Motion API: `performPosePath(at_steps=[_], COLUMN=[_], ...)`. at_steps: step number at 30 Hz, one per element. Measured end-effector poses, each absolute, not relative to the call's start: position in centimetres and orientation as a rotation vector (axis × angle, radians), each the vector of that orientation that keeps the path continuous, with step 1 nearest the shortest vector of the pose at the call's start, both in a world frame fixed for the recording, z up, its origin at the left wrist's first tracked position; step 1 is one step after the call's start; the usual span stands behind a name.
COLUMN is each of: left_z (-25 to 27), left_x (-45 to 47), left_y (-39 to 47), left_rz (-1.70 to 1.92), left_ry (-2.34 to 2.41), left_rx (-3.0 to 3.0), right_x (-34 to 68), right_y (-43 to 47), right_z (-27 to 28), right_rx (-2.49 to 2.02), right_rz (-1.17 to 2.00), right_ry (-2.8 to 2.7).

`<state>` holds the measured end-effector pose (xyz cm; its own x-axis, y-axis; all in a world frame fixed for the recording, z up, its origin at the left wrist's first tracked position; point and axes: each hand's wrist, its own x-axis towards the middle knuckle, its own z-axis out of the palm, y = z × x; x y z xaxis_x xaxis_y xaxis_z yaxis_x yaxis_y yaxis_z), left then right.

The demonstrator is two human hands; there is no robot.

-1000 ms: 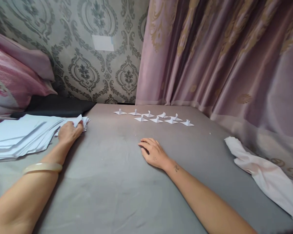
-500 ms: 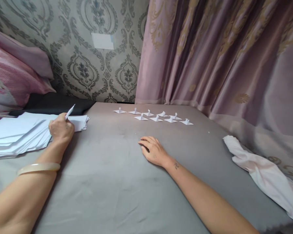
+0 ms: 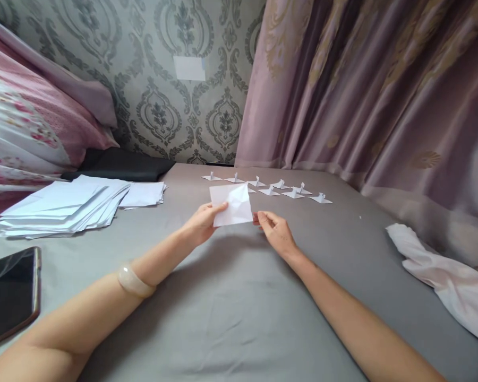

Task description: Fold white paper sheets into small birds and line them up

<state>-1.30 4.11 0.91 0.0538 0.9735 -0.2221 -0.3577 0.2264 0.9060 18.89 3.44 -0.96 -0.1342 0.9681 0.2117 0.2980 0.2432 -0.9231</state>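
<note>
A square sheet of white paper (image 3: 234, 208) with fold creases is held up above the grey bed surface. My left hand (image 3: 202, 220) grips its left edge, thumb on the front and fingers behind. Close by the paper's lower right corner is my right hand (image 3: 276, 231), thumb and fingers slightly apart and partly curled; whether a fingertip touches the edge is hard to see. Beyond the paper, several small folded white paper pieces (image 3: 292, 194) with upright tabs stand in two rows, some partly hidden by the sheet.
At the left lie a stack of white paper (image 3: 59, 204) and a smaller pile (image 3: 143, 194). A phone (image 3: 10, 292) rests near the left edge. Black cloth (image 3: 123, 165) lies at the back, a pale bundled cloth (image 3: 434, 265) at the right, and a pink curtain (image 3: 322, 95) hangs behind.
My left hand has brought the paper from the pile at the left to the middle. My right hand has risen beside it. The view has shifted left, bringing the phone into sight.
</note>
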Motion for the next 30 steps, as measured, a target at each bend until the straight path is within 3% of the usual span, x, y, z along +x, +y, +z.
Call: performPosePath(at_steps=[7, 14, 30], left_z=[-0.3, -1.0, -1.6], left_x=[0.2, -0.5, -1.1], left_y=[2.4, 3.2, 3.2], left_rz=[0.924, 1.003, 0.783], left_ry=[0.947, 1.139, 1.315], left_rx=[0.756, 0.839, 1.820], right_x=[18.6, 19.4, 22.2], right_y=[3.1, 3.7, 2.1], right_z=[-1.3, -2.3, -0.8], right_rx=[-1.252, -1.246, -1.451], right_rz=[0.917, 0.865, 1.063], right_ry=[-1.526, -1.673, -1.856])
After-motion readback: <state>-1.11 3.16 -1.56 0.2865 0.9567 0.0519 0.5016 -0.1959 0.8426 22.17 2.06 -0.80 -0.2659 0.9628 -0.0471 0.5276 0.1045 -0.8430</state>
